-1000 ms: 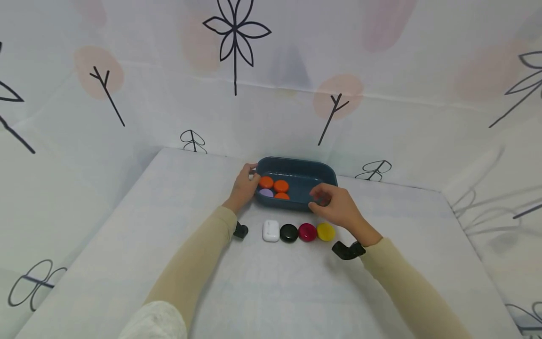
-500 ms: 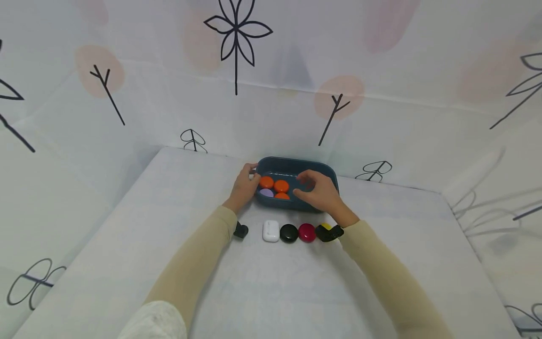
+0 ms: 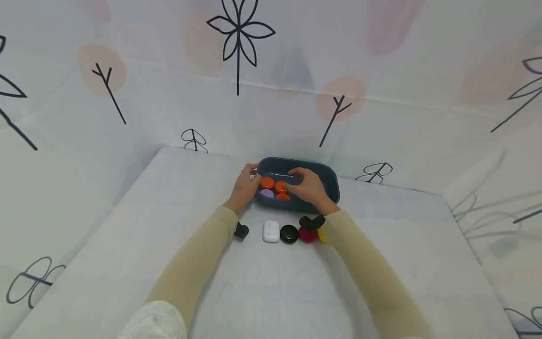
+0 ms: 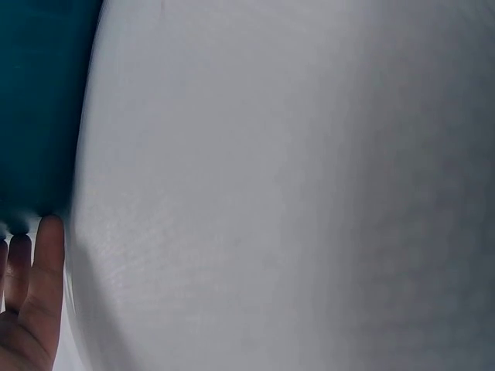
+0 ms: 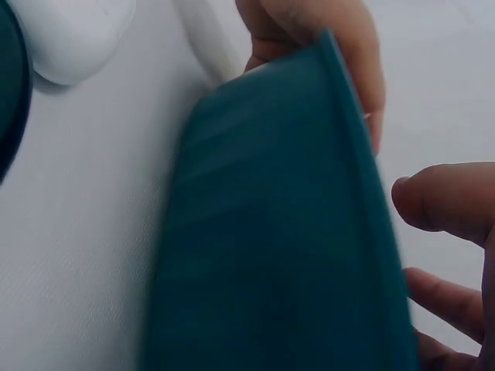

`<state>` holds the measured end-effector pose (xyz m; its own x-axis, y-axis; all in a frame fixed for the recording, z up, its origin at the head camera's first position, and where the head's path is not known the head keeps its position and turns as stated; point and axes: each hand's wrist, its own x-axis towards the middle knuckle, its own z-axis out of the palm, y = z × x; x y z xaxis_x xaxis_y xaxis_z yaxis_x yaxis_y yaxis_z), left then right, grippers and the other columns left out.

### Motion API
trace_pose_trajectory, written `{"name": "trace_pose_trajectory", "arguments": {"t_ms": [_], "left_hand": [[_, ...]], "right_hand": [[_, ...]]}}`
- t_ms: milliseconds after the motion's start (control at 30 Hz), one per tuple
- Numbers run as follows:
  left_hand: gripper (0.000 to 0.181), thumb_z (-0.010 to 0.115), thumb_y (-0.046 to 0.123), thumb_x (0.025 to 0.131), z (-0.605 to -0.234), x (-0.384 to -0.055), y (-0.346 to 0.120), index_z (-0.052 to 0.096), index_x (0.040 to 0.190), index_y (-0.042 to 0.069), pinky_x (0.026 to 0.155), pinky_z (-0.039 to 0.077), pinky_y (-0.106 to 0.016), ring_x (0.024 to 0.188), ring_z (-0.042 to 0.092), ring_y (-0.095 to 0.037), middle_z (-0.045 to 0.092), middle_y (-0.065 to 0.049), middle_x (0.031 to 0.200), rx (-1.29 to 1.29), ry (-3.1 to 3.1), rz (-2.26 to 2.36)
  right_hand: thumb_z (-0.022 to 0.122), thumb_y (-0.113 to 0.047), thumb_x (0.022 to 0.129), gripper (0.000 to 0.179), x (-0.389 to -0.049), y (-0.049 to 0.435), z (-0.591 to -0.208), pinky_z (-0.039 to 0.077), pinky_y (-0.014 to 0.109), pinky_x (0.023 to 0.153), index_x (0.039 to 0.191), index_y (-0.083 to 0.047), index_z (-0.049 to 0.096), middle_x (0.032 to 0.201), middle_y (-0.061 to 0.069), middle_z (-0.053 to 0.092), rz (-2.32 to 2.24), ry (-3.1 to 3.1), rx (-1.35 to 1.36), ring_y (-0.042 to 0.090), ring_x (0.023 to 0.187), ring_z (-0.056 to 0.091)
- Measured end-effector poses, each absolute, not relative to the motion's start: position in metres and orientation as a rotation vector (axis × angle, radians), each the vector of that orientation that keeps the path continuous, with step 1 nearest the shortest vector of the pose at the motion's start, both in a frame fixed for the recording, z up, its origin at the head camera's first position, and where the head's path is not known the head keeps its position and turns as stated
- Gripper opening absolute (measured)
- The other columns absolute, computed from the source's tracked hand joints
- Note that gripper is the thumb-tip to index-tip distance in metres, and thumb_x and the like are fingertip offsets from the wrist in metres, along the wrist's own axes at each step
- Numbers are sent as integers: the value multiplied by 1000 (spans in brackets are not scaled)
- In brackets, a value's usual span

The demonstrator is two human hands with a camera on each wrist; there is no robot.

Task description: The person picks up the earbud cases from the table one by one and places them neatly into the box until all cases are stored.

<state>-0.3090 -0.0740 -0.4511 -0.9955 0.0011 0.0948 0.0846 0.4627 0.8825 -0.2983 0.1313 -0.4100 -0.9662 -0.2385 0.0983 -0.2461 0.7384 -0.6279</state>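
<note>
My left hand (image 3: 244,186) holds the left end of a dark blue rectangular dish (image 3: 333,188), its thumb at the rim. In the left wrist view, that hand's fingers (image 4: 48,259) meet the dish's outer side. Inside the dish's left part lie several round, flat pieces: an orange disc (image 3: 267,183) at the back left, a lilac disc (image 3: 267,193), and two more orange ones. My right hand (image 3: 311,186) reaches over the dish, thumb tip overlapping the right-hand orange disc (image 3: 280,186). In the right wrist view, its thumb (image 5: 445,197) and fingers stand apart with nothing between them.
In front of the dish, a row runs along the white tabletop (image 3: 254,282): a white rounded case (image 3: 271,231), a black disc (image 3: 289,234), a red disc (image 3: 307,236) and a yellow disc (image 3: 322,236), partly hidden by the right sleeve. A patterned cloth wall rises behind.
My right hand has moved left over the dish, from its front right corner to the orange discs. The left hand keeps its place at the left end.
</note>
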Motion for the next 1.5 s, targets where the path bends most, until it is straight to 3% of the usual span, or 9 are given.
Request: {"name": "trace_pose_trajectory", "arguments": {"t_ms": [167, 633, 1367, 1500], "left_hand": [[43, 43, 27, 82, -454, -310, -75, 39, 125, 20, 88, 40, -36, 100, 48, -18, 49, -4, 120, -87, -2609, -1580], [44, 43, 28, 81, -460, -310, -71, 41, 125, 21, 88, 39, -37, 103, 47, -18, 50, -4, 119, -113, -2600, -1588], [44, 42, 28, 82, -454, -311, -75, 39, 125, 22, 83, 42, -34, 94, 49, -18, 49, -4, 120, -109, -2594, -1600], [43, 43, 26, 82, -452, -309, -74, 40, 125, 22, 73, 45, -32, 82, 52, -18, 49, -5, 118, -103, -2585, -1619]], "right_hand": [[63, -42, 72, 51, -306, 125, -417, 45, 38, 76, 113, -14, 56, 111, 9, 56, 1015, -2969, 373, 24, 97, 51], [64, -46, 68, 52, -322, 118, -435, 44, 35, 74, 110, -18, 57, 98, 5, 58, 889, -3047, 312, 20, 85, 51], [64, -50, 65, 57, -328, 110, -435, 45, 36, 78, 110, -17, 57, 104, 3, 57, 781, -3199, 219, 20, 88, 50], [64, -52, 64, 56, -328, 110, -436, 45, 36, 77, 109, -17, 57, 105, 3, 56, 772, -3205, 197, 20, 88, 50]]}}
